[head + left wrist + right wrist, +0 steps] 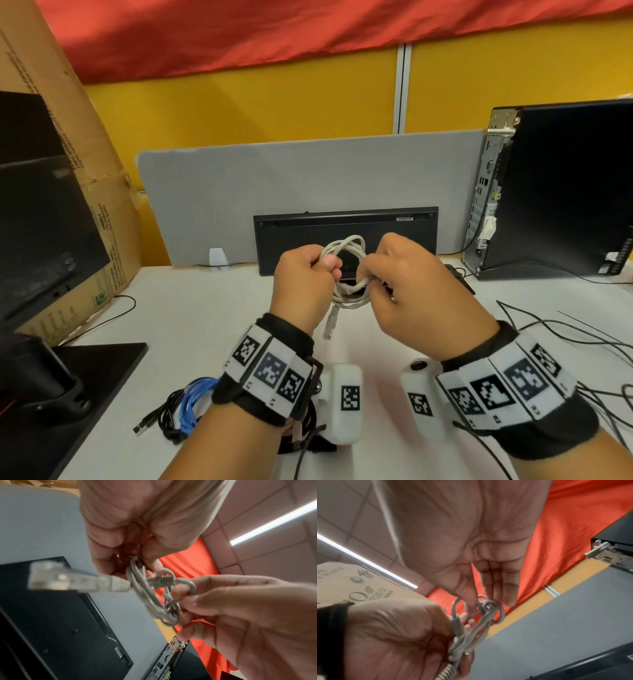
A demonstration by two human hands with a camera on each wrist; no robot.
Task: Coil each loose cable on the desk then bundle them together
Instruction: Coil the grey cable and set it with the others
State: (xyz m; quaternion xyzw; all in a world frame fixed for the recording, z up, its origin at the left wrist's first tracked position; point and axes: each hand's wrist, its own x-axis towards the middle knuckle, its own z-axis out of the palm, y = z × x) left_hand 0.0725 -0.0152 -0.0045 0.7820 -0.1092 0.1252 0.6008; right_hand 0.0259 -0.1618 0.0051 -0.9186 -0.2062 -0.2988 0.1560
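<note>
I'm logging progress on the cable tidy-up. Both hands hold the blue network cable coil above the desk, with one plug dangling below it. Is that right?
Not quite: the coil held by the left hand and right hand is grey, as the head view shows. The blue cable lies on the desk. The plug does dangle below the coil.

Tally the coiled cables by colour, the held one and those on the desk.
Grey Ethernet cable, held: 1
Blue cable: 1
Black USB cable: 1
Total: 3 seen; the left wrist may hide more.
</note>
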